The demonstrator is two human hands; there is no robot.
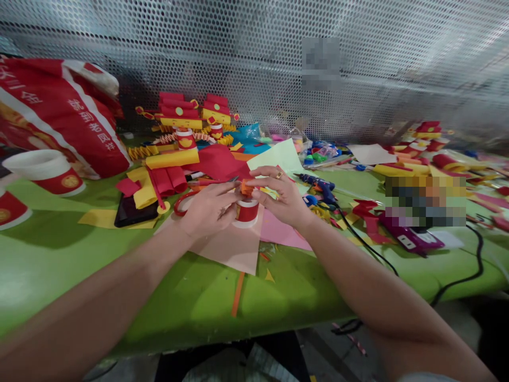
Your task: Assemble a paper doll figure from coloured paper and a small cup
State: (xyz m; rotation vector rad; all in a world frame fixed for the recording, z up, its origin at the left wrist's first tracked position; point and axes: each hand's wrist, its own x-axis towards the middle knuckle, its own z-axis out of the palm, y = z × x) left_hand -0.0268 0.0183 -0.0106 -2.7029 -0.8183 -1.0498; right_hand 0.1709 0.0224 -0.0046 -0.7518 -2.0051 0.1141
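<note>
Between my two hands, over a small red and white paper cup [247, 212], is a small piece of folded orange paper [247, 188]. My right hand [280, 195] pinches the orange piece from the right, and a ring shows on one finger. On the left, my left hand [210, 208] has its fingers bent close to the cup's side and the orange piece; its fingertips are partly hidden, so what they grip is unclear. The cup stands on a pale pink sheet [238, 254]. Red-handled scissors [183, 203] lie partly under my left hand.
Paper cups [43, 167] and a red bag [79, 116] stand at the left. A black phone [133, 212] lies nearer. Paper figures [181, 119] stand behind. A blue glue gun [318, 185] with a black cord [361, 240] lies right. An orange strip [237, 294] lies near the front edge.
</note>
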